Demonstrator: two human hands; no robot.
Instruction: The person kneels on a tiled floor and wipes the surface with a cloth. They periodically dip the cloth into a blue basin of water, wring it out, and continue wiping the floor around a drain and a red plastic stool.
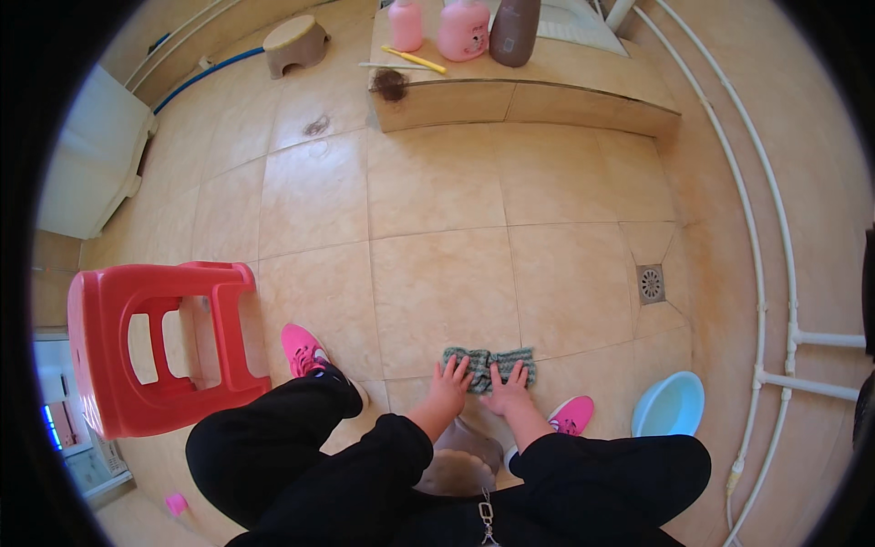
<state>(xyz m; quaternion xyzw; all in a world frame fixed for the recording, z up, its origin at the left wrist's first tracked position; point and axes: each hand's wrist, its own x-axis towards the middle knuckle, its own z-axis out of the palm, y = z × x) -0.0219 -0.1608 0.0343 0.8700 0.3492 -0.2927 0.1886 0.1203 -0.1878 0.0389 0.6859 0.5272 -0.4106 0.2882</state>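
Note:
Between my two shoes, a grey-green striped cloth lies bunched on the tiled floor. My left hand rests on its left half, fingers spread over the near edge. On the right half, my right hand lies palm down with its fingers apart. Neither hand visibly curls around the cloth, though the palms' undersides are hidden. A pink shoe is out to the left, and the other pink shoe is close to my right forearm. Below my wrists, a low brownish stool shows between my legs.
A red plastic stool stands left; a light-blue basin sits right, near white wall pipes. A floor drain lies beyond it. Bottles, a yellow stick and a hair clump occupy the raised tiled step.

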